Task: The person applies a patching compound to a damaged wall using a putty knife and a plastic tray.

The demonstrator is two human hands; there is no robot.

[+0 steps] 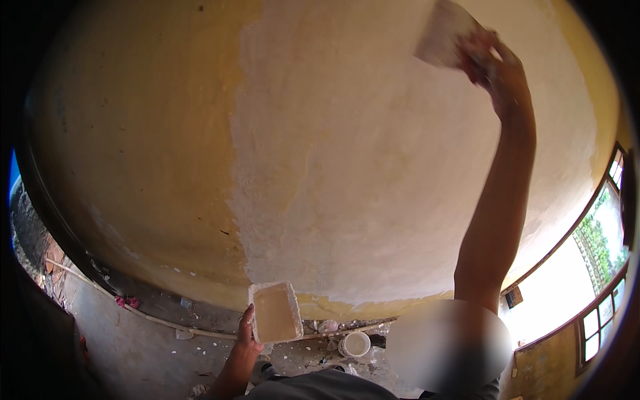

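My left hand (248, 341) grips a rectangular tub (277, 312) by its left side, low in front of the wall. Its rim is crusted white and the inside looks beige; how full it is I cannot tell. High at the upper right, my right hand (490, 63) is closed on a flat rectangular scraper (448, 33), smeared by motion. The scraper lies at or close to the wall (373, 167), whether touching I cannot tell. A broad pale coat covers the wall's middle and right, with bare yellow paint (160, 147) to the left.
On the floor (153, 347) near the wall's foot stands a round white bucket (355, 344). A long pole or pipe (207, 333) runs along the wall base, among scattered white bits. Bright openings with a window frame (603, 313) show at right.
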